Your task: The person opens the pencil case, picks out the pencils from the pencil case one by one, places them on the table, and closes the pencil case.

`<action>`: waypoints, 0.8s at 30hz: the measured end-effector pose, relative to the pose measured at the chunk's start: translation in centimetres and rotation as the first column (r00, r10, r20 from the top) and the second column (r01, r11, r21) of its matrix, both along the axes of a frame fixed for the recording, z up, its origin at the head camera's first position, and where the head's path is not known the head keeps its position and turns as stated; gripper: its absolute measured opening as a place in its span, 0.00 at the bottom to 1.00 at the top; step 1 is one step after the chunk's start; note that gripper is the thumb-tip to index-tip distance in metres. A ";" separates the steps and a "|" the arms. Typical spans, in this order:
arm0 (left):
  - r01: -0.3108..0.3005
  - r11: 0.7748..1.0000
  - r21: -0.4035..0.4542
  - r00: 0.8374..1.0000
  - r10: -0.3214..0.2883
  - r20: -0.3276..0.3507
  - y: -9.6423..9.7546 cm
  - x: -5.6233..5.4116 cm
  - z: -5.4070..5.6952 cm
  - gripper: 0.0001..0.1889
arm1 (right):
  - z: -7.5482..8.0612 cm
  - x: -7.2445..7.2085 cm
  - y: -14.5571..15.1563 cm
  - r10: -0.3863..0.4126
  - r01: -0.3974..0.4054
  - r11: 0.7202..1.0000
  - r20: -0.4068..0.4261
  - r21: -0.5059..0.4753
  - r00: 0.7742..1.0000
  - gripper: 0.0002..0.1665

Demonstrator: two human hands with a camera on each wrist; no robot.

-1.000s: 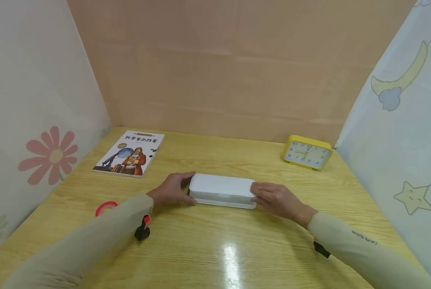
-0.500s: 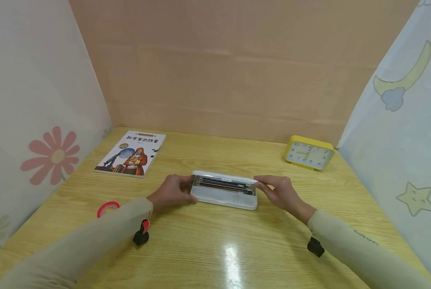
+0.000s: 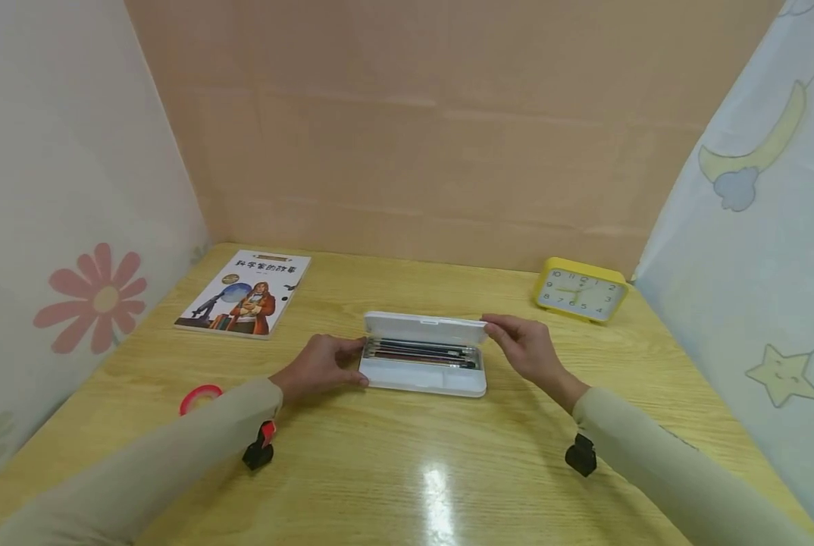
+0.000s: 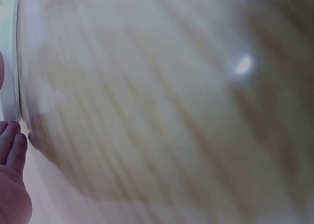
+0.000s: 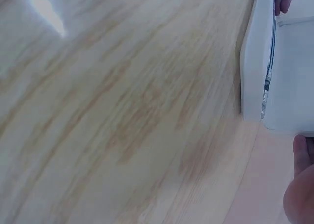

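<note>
Pencil case (image 3: pixel 400 374) braced, lid (image 3: pixel 417 329) tilted up

The case sits mid-worktop (image 3: pixel 352 470), pencils (image 3: pixel 424 353) inside. Left hand (image 3: pixel 317 368): thumb and fingers clamped on its left end. Right hand (image 3: pixel 531 350): fingers pinch the lid's right corner. Recommended: swing the lid evenly about its rear edge, keeping the base flat. Behind it, worktop surface extends to the far edge; book (image 3: pixel 246 294) and yellow clock (image 3: pixel 580 291) stand well apart.

Pencil case (image 3: pixel 403 387) is resting on table (image 3: pixel 352 478), pencils (image 3: pixel 417 352) lying in twelve-o'clock half, lid (image 3: pixel 417 329) standing behind them. Left hand (image 3: pixel 317 368) is touching case's nine-o'clock end, right hand (image 3: pixel 528 350) lid's three-o'clock end. From case, book (image 3: pixel 243 293) is lying at ten o'clock, alarm clock (image 3: pixel 580 291) standing at two, ring (image 3: pixel 191 397) near nine, partly behind left sleeve (image 3: pixel 182 447).
</note>
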State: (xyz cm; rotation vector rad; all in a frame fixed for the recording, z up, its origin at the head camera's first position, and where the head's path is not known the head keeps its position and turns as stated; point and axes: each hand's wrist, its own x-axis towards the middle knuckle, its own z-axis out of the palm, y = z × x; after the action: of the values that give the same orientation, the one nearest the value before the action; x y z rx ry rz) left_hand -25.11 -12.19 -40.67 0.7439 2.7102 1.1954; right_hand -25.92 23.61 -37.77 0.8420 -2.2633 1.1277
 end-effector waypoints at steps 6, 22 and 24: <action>-0.002 1.000 -0.028 1.000 0.002 -0.020 -0.1 -0.1 0.0 0.39 | 1.9 1.3 -1.2 0.033 -0.019 0.992 0.114 -0.121 0.993 0.10; 0.069 0.998 -0.014 0.970 -0.070 -0.234 -0.4 -0.7 0.2 0.33 | 1.6 0.6 -1.3 0.046 0.025 0.957 0.239 -0.289 0.970 0.10; 0.077 0.996 -0.040 0.956 -0.086 -0.281 -0.3 -0.8 0.2 0.34 | 1.5 0.3 -1.3 0.059 0.020 0.952 0.249 -0.304 0.967 0.11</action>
State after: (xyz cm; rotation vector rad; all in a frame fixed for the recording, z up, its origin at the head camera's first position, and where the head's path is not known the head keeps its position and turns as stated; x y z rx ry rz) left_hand -25.95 -12.53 -40.49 1.0890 2.8778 1.1051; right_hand -25.57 22.34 -36.27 0.6251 -2.1968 1.6253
